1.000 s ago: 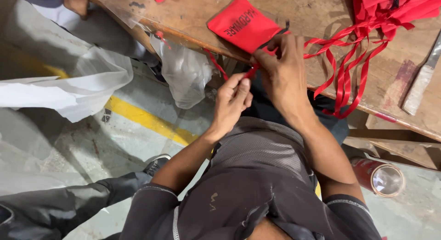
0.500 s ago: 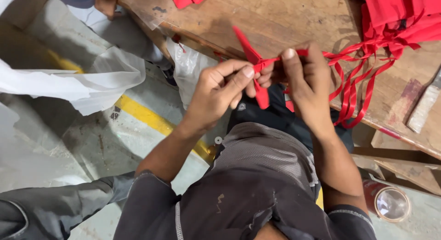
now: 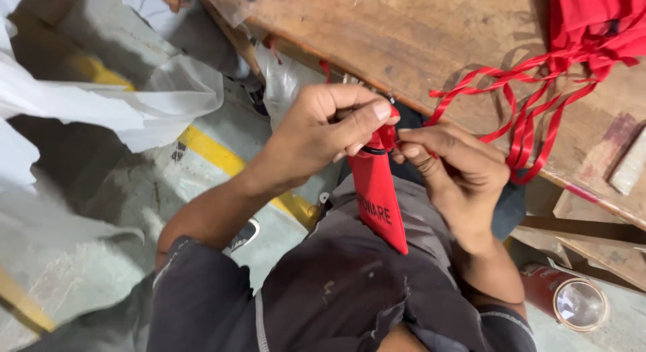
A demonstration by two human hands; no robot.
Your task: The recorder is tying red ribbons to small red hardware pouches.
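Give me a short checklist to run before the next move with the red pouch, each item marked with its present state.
1. Left hand pinches the top of the red pouch: ok.
2. Right hand at the pouch's top: ok.
3. Pouch hangs free over the lap, off the wooden table: ok.
4. Red ribbons on the table untangled: not ok.
5. Pouch mouth drawn shut: cannot tell.
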